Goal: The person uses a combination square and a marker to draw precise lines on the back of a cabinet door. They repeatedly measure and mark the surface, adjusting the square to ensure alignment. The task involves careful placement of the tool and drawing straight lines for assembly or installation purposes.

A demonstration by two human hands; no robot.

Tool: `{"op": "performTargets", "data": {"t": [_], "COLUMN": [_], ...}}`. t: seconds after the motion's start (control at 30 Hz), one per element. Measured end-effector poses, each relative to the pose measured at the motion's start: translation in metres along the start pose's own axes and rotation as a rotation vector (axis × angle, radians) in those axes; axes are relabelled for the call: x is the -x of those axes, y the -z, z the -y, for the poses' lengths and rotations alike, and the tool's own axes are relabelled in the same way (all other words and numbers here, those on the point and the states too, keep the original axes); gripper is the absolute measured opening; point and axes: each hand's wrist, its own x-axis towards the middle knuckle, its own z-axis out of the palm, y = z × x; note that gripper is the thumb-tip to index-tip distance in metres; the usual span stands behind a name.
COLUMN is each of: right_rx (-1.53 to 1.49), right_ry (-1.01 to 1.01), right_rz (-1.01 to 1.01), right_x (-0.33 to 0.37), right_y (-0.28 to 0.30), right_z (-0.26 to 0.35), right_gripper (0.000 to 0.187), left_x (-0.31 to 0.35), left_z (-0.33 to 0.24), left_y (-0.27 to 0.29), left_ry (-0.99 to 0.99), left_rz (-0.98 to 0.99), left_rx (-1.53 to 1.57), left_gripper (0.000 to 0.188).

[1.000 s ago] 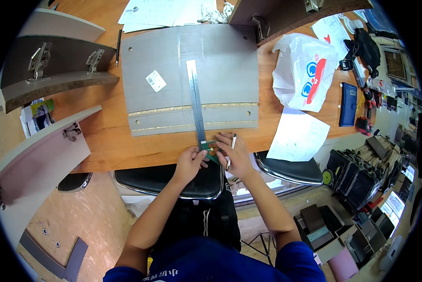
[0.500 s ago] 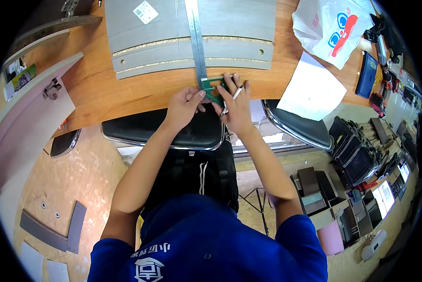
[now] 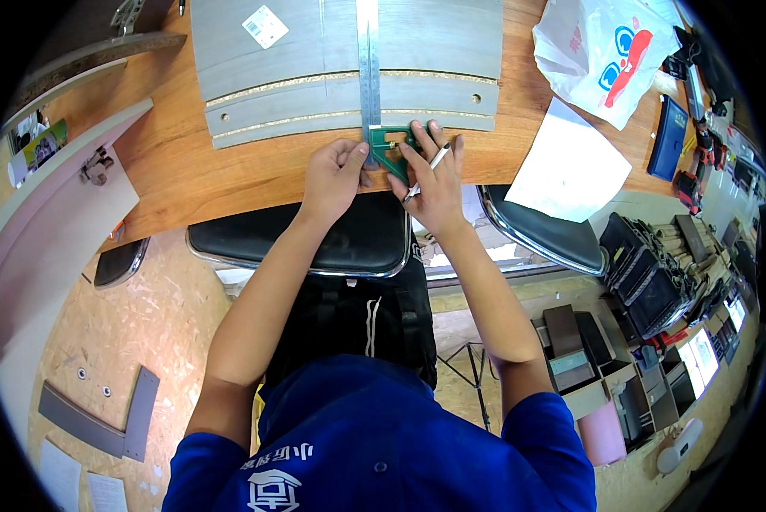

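A combination square with a green head [image 3: 381, 136] and a steel blade [image 3: 368, 72] lies across a grey board [image 3: 281, 64]. The head rests at the board's near edge, and the blade runs away from me over two grooves. My right hand [image 3: 434, 183] has its fingers on the green head and also holds a white pen [image 3: 429, 171] slanting between the fingers. Beside it, my left hand [image 3: 333, 177] is closed with thumb and fingertips on the near end of the blade. A white label [image 3: 264, 27] sticks to the board's far left.
The board lies on a wooden table [image 3: 255, 175]. To the right are a white sheet of paper [image 3: 566, 166], a plastic bag [image 3: 583, 60] and a dark blue notebook [image 3: 667, 136]. Black stools [image 3: 306, 235] stand under the near edge. A pale panel [image 3: 76, 196] rises on the left.
The square has straightened and shifted, its blade now more upright in view and its head nearer the board's edge. Both hands moved slightly away from me with it.
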Motion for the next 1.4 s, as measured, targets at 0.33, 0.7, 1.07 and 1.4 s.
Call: {"op": "performTargets", "data": {"t": [0.33,0.7,1.07,1.4], "right_rx": [0.046,0.131,0.04,0.054], "right_ry": [0.017,0.041,0.071,0.034], "right_rz": [0.016,0.181,0.221,0.182], "right_x": [-0.02,-0.037,-0.029,-0.002], "right_y": [0.003,0.009,0.01,0.01], "right_z": [0.007,0.016,0.018,0.025], "right_gripper": [0.051,0.051,0.058,0.063], "left_x": [-0.001,0.001,0.011,0.034], "left_z": [-0.003,-0.009,0.006,0.025], "left_y": [-0.004,-0.008,0.008,0.009], "left_ry": [0.0,-0.042,-0.079,-0.049], "left_rz": [-0.019,-0.056,-0.007,0.122], "left_rx": [0.004,-0.04,-0.079,0.064], "left_gripper": [0.021,0.018,0.014,0.007]}}
